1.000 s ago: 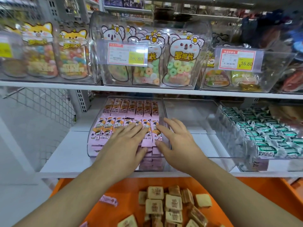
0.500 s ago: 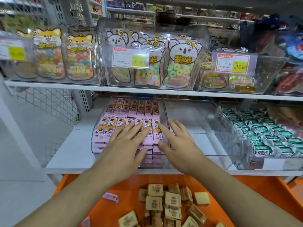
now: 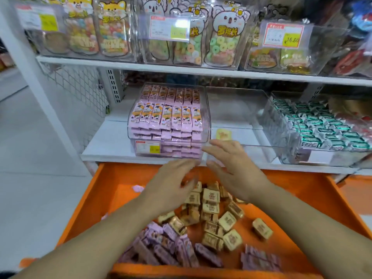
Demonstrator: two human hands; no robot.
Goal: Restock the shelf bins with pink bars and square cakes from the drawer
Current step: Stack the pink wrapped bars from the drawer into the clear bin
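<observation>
Both hands hang over the orange drawer (image 3: 112,190), in front of the lower shelf (image 3: 104,146). Left hand (image 3: 169,190): fingers straight and slightly spread, holding nothing; fingertips blurred. Right hand (image 3: 233,170): fingers extended and apart, also holding nothing, with the fingertips just in front of the shelf edge. Pink bars (image 3: 167,117) fill the left clear bin (image 3: 207,109) in tidy rows, stacked several deep to near the rim. Judgement: that bin needs little more. The middle bin (image 3: 237,105) is almost bare; one yellowish packet (image 3: 223,134) lies on its floor, type not readable. In the drawer, square cakes (image 3: 211,208) lie in a loose heap at centre, some tilted or on edge; loose pink bars (image 3: 161,244) lie at the near side. A bin of green-wrapped sweets (image 3: 322,125) stands to the right; bags of ring sweets (image 3: 221,41) sit on the upper shelf. Handling, judged: the cakes look light and soft inside glossy film, so likely slippery and easy to crush. Take each by its opposite flat sides with a gentle pinch, or scoop several in a cupped hand, rather than squeeze the corners. The bars look stiffer; grip across the width.
</observation>
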